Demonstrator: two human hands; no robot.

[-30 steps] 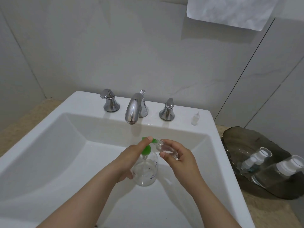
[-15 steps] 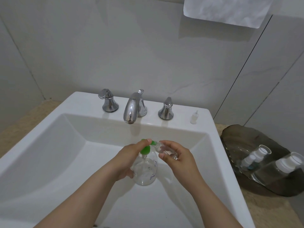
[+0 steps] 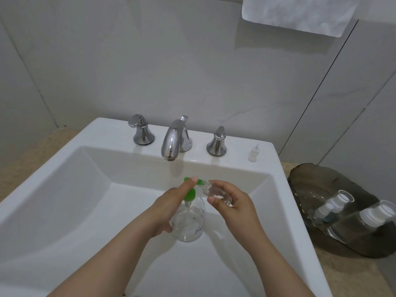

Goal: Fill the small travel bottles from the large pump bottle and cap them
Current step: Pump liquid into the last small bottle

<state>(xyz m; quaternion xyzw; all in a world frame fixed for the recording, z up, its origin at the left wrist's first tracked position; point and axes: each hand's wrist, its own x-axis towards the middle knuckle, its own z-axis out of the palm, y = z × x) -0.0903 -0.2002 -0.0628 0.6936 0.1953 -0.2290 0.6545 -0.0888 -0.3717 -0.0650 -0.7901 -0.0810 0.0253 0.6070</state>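
A clear large pump bottle (image 3: 189, 224) with a green pump head (image 3: 189, 192) stands in the white sink (image 3: 85, 189). My left hand (image 3: 169, 204) wraps its neck, the forefinger lying on top of the pump. My right hand (image 3: 232, 205) holds a small clear travel bottle (image 3: 216, 191) tilted, its open mouth at the green nozzle tip. A small clear cap (image 3: 254, 152) stands on the sink's back ledge at the right. Two more travel bottles, one (image 3: 334, 202) and a larger one (image 3: 362, 221), both with white tops, lie in a dark glass tray (image 3: 310, 179) on the right.
A chrome tap (image 3: 174, 139) with two handles (image 3: 141, 130) (image 3: 217, 142) sits behind the basin, its spout above my hands. A white towel (image 3: 297, 11) hangs on the wall at the upper right. Beige counter (image 3: 351, 273) flanks the sink.
My hands and both bottles have kept their places. My view has shifted slightly, so the scene sits a little lower and to the left.
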